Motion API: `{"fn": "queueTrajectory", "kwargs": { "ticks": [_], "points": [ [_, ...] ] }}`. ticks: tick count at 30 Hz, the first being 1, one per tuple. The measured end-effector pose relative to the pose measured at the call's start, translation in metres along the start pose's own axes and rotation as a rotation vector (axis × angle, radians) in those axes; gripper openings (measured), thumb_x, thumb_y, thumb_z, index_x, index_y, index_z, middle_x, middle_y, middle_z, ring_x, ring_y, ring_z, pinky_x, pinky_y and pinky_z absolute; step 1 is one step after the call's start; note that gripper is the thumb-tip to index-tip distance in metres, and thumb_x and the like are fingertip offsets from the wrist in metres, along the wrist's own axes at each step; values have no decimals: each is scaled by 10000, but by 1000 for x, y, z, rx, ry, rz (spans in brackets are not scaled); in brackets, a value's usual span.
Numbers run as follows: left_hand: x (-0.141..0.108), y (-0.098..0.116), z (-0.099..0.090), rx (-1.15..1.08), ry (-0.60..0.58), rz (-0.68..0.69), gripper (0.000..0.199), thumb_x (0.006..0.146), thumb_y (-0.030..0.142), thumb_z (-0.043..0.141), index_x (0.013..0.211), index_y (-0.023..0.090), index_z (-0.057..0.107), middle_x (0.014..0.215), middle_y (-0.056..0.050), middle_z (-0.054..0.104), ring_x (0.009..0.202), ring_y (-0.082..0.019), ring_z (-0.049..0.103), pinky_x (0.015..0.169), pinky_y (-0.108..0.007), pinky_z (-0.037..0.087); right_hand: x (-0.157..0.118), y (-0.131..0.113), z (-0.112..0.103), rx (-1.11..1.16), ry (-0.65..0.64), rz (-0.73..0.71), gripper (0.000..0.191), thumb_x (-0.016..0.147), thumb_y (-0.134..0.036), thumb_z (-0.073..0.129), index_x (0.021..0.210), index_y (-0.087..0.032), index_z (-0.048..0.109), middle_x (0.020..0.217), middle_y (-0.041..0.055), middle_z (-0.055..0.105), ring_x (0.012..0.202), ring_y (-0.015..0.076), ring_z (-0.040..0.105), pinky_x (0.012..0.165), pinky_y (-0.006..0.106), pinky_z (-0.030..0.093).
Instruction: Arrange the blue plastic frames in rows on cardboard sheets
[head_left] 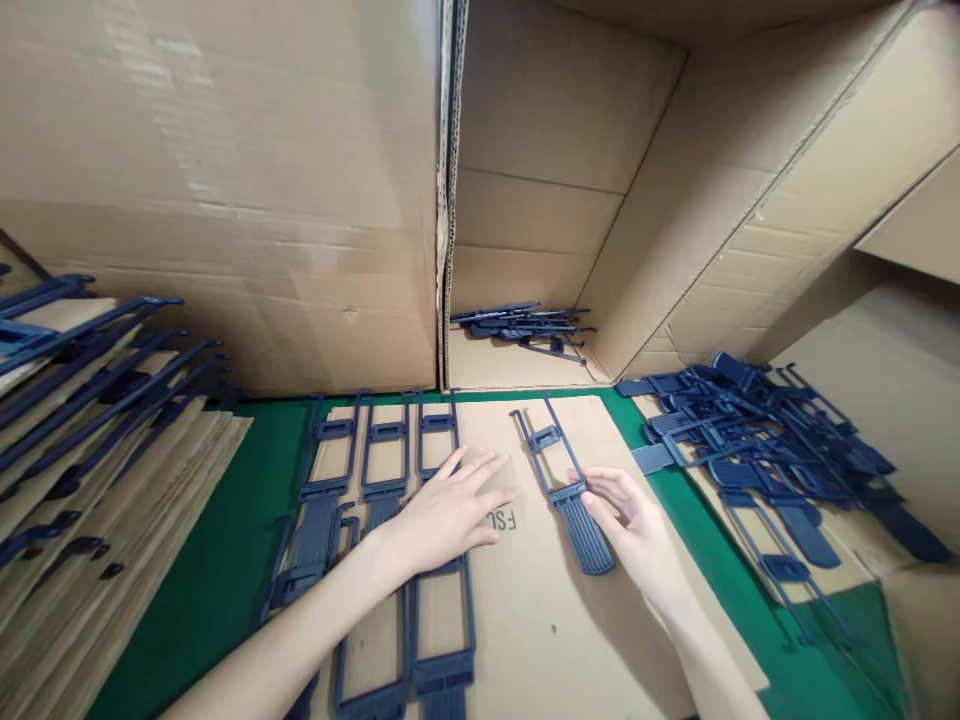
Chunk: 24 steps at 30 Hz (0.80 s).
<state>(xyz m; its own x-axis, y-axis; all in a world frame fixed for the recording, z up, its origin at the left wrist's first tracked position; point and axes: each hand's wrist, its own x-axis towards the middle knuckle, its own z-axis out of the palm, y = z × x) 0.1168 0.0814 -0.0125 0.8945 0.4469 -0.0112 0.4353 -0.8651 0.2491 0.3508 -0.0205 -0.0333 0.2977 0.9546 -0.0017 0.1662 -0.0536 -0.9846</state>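
Right hand has the dark plastic frame pinched mid-length over the cardboard sheet; left hand's open, fingers spread. Looks light, stiffish, thin rails maybe snappable, so grab the solid middle.

A: Body look, quick. Left wrist?
B: Bare, narrow.
A: Just beyond it?
B: Left hand, bare, slim fingers.
A: Other side of that wrist?
B: Left forearm, bare, smooth, widening away from it.
A: Right of that wrist?
B: Right hand, bare, slim too. Right forearm, also bare. Finer skin detail's blurred.
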Motion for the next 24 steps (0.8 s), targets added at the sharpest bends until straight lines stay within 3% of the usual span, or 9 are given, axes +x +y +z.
{"fn": "queueTrajectory", "kwargs": {
  "ticks": [2, 6, 11, 15, 18, 24],
  "points": [
    [-1, 0, 2, -7, 11, 5, 534, 837, 409, 643, 1334, 288, 489, 1505, -112, 292, 1408, -242, 214, 1143, -479, 129, 2, 11, -6, -168, -5, -41, 318, 836, -438, 594, 1029, -186, 617, 1135, 123, 639, 1117, 274, 572, 966, 421, 472],
    [-4, 1, 2, 2, 13, 15, 548, 836, 425, 639, 1341, 281, 480, 1514, -112, 271, 1407, -255, 218, 1145, -477, 121, 6, 24, -14, -482, -133, -137, 353, 858, -435, 545, 1099, -203, 658, 1328, 127, 512, 1207, 305, 498, 1006, 469, 430],
    [-8, 2, -19, 13, -43, 25, 551, 868, 444, 589, 1359, 228, 461, 1523, -144, 226, 1421, -251, 159, 1147, -463, 116, 19, 19, 0, -808, -277, -399, 329, 871, -341, 529, 1149, -208, 644, 1371, 134, 457, 1261, 313, 432, 1005, 488, 417],
    [-18, -6, -43, 14, -48, -114, 605, 882, 444, 570, 1416, 239, 373, 1530, -131, 201, 1426, -259, 116, 1143, -487, 99, 40, 12, 17, -816, -360, -542, 251, 884, -210, 448, 939, -188, 693, 1216, 135, 553, 1105, 273, 553, 911, 440, 486],
    [-26, -16, -53, 35, -109, -238, 679, 857, 444, 608, 1437, 225, 332, 1533, -147, 165, 1425, -276, 79, 1142, -482, 101, 55, 11, 28, -767, -358, -547, 265, 888, -212, 437, 797, -200, 686, 1055, 105, 602, 961, 245, 609, 831, 404, 512],
    [-28, -24, -50, 2, -253, -314, 788, 803, 483, 659, 1451, 220, 297, 1531, -177, 78, 1418, -302, 37, 1131, -484, 143, 60, 20, 32, -544, -191, -426, 263, 911, -332, 465, 965, -189, 678, 968, 82, 579, 666, 158, 572, 626, 309, 499]
  ]
}}
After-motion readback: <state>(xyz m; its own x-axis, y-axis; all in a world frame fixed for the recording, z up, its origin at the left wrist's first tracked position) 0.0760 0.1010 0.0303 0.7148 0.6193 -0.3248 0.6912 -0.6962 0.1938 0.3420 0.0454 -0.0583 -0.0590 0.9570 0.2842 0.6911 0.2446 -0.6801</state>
